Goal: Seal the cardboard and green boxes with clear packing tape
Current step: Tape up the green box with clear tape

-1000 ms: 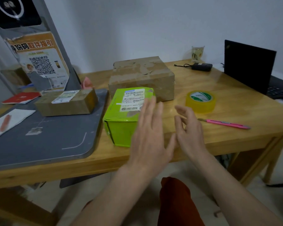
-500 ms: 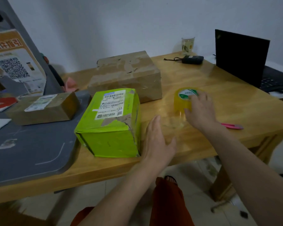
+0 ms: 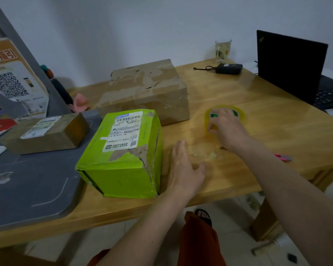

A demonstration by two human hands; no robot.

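Observation:
A green box (image 3: 121, 150) with a white shipping label and a torn top corner sits at the table's front, partly on a grey platform. Behind it stands a worn cardboard box (image 3: 148, 91). A roll of clear yellowish packing tape (image 3: 241, 114) lies flat on the table to the right. My right hand (image 3: 227, 129) lies over the roll, fingers across its top and thumb at its near side, gripping it. My left hand (image 3: 185, 169) is flat with straight fingers, beside the green box's right side, holding nothing.
A pink utility knife (image 3: 283, 157) lies near the right front edge, partly behind my right forearm. A black laptop (image 3: 290, 66), a glass cup (image 3: 222, 48) and a black adapter (image 3: 228, 68) are at the back right. A small brown parcel (image 3: 46, 133) rests on the grey platform (image 3: 27, 185).
My right hand has reached right from the table's middle onto the tape roll and closed over it. My left hand has dropped beside the green box. The view has moved closer.

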